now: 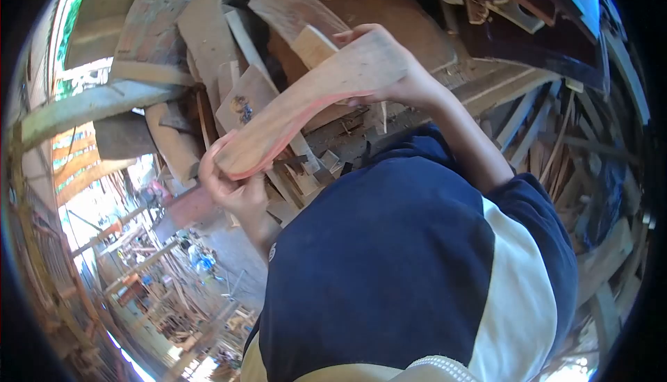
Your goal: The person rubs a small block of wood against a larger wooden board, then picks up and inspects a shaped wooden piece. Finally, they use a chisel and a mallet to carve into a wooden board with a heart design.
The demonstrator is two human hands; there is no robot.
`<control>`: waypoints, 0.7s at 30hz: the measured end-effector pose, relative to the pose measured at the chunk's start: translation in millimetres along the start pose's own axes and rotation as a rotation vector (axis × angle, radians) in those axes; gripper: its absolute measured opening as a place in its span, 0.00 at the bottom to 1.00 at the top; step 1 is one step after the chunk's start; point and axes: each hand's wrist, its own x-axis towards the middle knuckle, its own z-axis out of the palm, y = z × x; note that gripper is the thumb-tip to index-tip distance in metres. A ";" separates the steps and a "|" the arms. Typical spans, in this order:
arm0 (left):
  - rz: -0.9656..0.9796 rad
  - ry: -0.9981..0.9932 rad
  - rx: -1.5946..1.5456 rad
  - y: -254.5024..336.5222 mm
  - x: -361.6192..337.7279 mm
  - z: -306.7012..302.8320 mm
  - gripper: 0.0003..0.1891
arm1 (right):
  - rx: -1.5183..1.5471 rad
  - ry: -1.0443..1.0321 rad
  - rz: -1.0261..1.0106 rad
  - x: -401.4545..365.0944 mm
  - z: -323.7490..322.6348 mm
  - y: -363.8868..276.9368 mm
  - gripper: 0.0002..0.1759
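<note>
A curved piece of wood (299, 107), broad at its upper right end and slimmer in the middle, is held up at a slant in front of my chest. A reddish band runs along its lower edge. My left hand (236, 177) is closed round its lower left end, thumb beneath. At the broad upper right end, my right hand (399, 72) grips it from behind, fingers partly hidden by the wood. A short pale wood block (313, 48) shows just behind the piece, close to my right fingers.
Boards and offcuts (208, 24) lean and lie beyond my hands, beside a large brown sheet (410, 20). Dark polished furniture parts (542, 41) stand at upper right. Stacked timber (556, 139) is on the right. A thick beam (104, 107) crosses at left, above a littered floor (187, 291).
</note>
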 end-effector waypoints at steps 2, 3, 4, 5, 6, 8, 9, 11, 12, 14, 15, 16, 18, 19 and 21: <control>-0.022 0.016 0.039 0.5 -0.2 -6.6 0.41 | -0.018 -0.033 0.030 1.0 -2.3 -1.1 0.51; -0.025 -0.003 0.036 -1.8 1.9 -10.8 0.41 | -0.016 -0.014 0.034 3.7 -5.2 -5.8 0.51; -0.017 0.007 0.094 -3.9 5.2 -14.4 0.42 | -0.009 -0.068 0.140 7.5 -8.7 -11.6 0.49; -0.009 0.017 0.154 -5.4 7.7 -13.5 0.43 | 0.002 -0.122 0.247 10.4 -11.0 -12.7 0.48; 0.004 0.007 0.154 0.7 11.8 -4.1 0.43 | 0.011 -0.117 0.103 13.8 -12.4 2.1 0.51; -0.027 0.002 0.163 10.4 22.1 9.3 0.41 | -0.019 -0.094 0.060 18.7 -13.7 8.3 0.51; -0.054 0.016 0.170 11.6 24.6 14.7 0.40 | -0.057 -0.088 0.012 19.9 -14.5 10.3 0.52; -0.050 -0.005 0.166 7.4 26.3 17.8 0.38 | -0.022 -0.083 0.058 20.9 -15.5 11.1 0.52; -0.061 -0.007 0.148 5.7 26.6 19.1 0.38 | 0.010 -0.089 0.100 21.6 -18.3 11.2 0.52; -0.076 -0.003 0.133 3.3 26.6 26.7 0.38 | 0.006 -0.087 0.085 21.8 -24.9 14.3 0.52; -0.072 0.015 0.104 4.8 25.5 31.9 0.39 | 0.008 -0.086 0.073 20.1 -24.7 16.4 0.53; -0.067 0.034 0.076 5.8 24.2 34.7 0.39 | 0.017 -0.091 0.078 18.3 -24.2 19.4 0.53; -0.035 0.035 0.068 4.6 24.5 36.4 0.40 | 0.051 -0.089 0.077 18.5 -26.8 26.0 0.54; 0.004 0.032 0.053 3.6 26.3 37.5 0.41 | 0.053 -0.098 0.072 19.3 -27.8 29.0 0.54; 0.025 0.012 0.101 8.6 29.5 49.0 0.43 | 0.073 -0.074 0.043 19.4 -27.8 36.3 0.55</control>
